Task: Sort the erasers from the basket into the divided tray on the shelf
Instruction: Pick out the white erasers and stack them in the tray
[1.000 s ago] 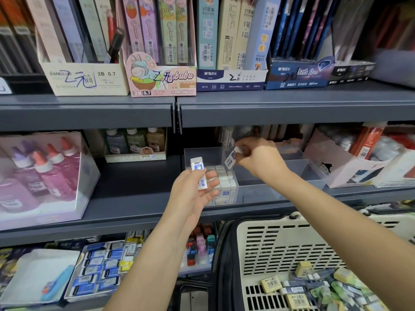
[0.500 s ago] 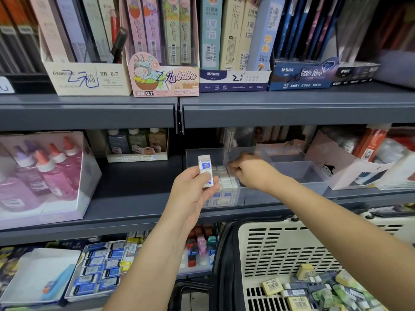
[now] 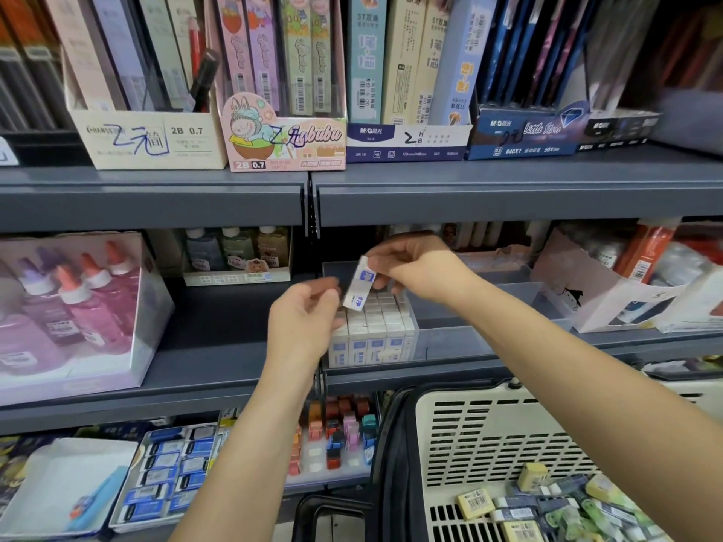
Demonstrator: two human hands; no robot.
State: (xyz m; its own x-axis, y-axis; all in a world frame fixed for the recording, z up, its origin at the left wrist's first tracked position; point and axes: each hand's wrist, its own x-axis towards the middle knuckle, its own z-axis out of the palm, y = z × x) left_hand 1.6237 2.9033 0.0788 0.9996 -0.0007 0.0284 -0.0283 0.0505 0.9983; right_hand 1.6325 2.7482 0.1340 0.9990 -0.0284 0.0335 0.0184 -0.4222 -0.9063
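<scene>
The clear divided tray (image 3: 454, 340) stands on the middle shelf, its left compartment packed with upright white erasers (image 3: 371, 334). Above that compartment my right hand (image 3: 422, 273) pinches the top end of a white eraser with a blue label (image 3: 359, 286), which hangs tilted. My left hand (image 3: 303, 320) is just left of this eraser with loosely curled fingers, and its fingertips lie close to the eraser's lower end. A cream basket (image 3: 489, 444) at the bottom right holds several loose yellow, green and white erasers (image 3: 547, 506).
A clear box of pink glue bottles (image 3: 74, 307) fills the left of the middle shelf, and a torn white carton (image 3: 610, 299) sits to the tray's right. Boxes of pencil leads (image 3: 281, 138) line the upper shelf. Trays of blue-labelled erasers (image 3: 172, 471) sit on the lower shelf.
My right hand set its earlier eraser into the tray's left compartment, then rose and took the eraser that my left hand was holding up. My left hand has loosened its grip.
</scene>
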